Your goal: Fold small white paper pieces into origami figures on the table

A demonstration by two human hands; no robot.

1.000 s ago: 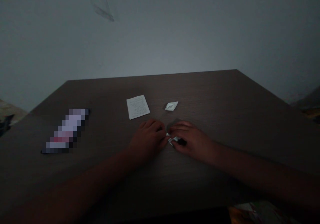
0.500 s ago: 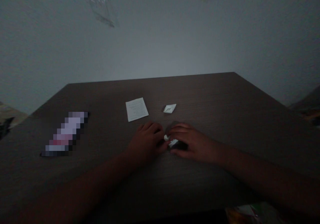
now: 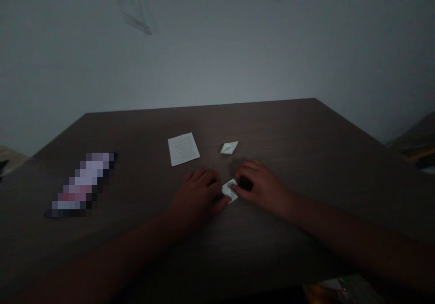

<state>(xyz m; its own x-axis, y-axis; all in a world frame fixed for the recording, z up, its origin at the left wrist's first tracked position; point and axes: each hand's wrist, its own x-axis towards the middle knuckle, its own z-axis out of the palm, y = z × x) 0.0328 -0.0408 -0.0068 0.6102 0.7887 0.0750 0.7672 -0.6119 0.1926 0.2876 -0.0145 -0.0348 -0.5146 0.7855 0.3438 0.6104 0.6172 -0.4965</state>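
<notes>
A small folded piece of printed paper (image 3: 230,190) lies between my two hands near the middle of the table. My left hand (image 3: 200,193) is closed on its left edge, thumb at the lower corner and the other fingers curled. From the right, my right hand (image 3: 260,184) pinches the paper's other side, thumb on top and fingers bent. Beyond my hands sits a small folded white paper boat (image 3: 229,148). Left of that, a square sheet of printed paper (image 3: 184,149) rests flat. Both hands hide parts of the small paper.
A phone (image 3: 79,184), its screen blurred out, lies on the left of the brown table (image 3: 285,127). Behind the table rises a pale wall (image 3: 217,45) with a clear plastic bag (image 3: 132,7) on it. Something colourful (image 3: 340,290) shows at the bottom edge.
My right hand has drawn its fingers in and shifted slightly up and right, uncovering more of the small paper, which now looks flatter. The view has turned slightly.
</notes>
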